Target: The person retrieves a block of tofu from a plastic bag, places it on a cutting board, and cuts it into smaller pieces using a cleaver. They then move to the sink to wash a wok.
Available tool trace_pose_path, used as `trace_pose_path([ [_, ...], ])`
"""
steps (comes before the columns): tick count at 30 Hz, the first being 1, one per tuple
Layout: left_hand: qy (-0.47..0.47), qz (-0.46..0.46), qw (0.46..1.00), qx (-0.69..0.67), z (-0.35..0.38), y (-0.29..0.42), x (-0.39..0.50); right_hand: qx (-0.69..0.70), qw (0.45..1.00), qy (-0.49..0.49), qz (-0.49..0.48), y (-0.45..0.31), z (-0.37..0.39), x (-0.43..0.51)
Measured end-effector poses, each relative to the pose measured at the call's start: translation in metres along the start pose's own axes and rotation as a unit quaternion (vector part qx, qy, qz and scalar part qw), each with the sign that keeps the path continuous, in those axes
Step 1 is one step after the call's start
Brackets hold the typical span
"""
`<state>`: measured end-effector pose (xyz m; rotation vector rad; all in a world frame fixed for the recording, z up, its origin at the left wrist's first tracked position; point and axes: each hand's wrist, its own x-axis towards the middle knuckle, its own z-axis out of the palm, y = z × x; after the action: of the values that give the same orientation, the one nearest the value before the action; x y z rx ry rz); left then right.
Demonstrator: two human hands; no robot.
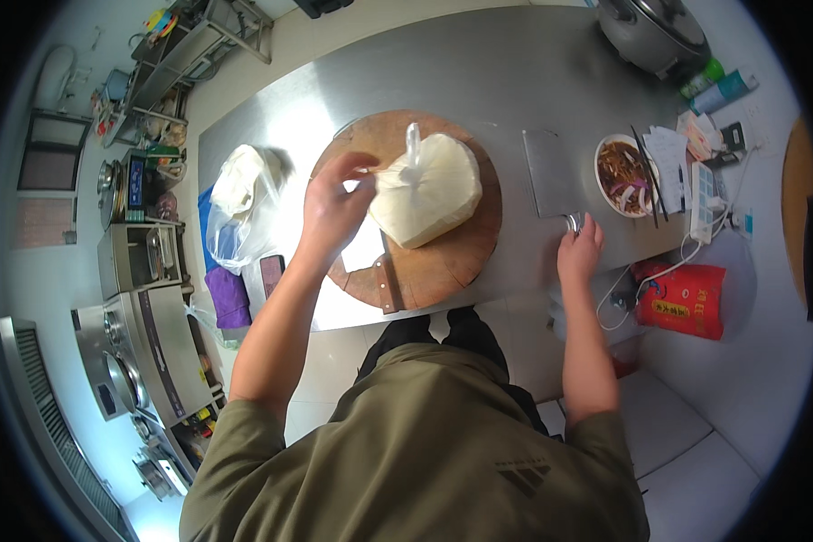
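A block of pale dough-like food in a clear plastic bag (440, 193) rests on a round wooden chopping board (447, 284), the bag's top twisted upward. My left hand (335, 200) pinches part of the bag at its left side. Below that hand lies a cleaver (387, 288), its wooden handle towards me and its blade bright with glare. To the right, my right hand (580, 249) grips the metal handle of a flat, broad-bladed metal tool (552, 176) that lies on the steel table (501, 68). What kind of tool it is I cannot tell.
At the left are another bag of pale food (240, 183), a purple cloth (228, 298) and a phone (272, 272). A bowl of food (623, 175), chopsticks (650, 173), papers (669, 152) and a power strip (701, 203) lie right. A rice cooker (650, 34) stands at the far right.
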<state>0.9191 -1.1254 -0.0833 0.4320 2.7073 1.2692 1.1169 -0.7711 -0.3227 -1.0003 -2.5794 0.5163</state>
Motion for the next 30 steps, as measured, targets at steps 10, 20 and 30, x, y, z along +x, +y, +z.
trace_pose_path([
  [10,-0.104,-0.256,0.958,-0.079,0.013,-0.179,-0.158,0.384,0.89,-0.247,0.012,-0.198,-0.054,-0.123],
  [20,-0.229,-0.279,0.917,-0.17,0.029,-0.182,-0.177,0.084,0.913,-0.368,-0.154,-0.289,0.0,-0.191],
  [30,-0.151,-0.228,0.942,-0.194,-0.025,-0.237,-0.155,0.101,0.929,-0.339,-0.104,-0.38,0.04,-0.21],
])
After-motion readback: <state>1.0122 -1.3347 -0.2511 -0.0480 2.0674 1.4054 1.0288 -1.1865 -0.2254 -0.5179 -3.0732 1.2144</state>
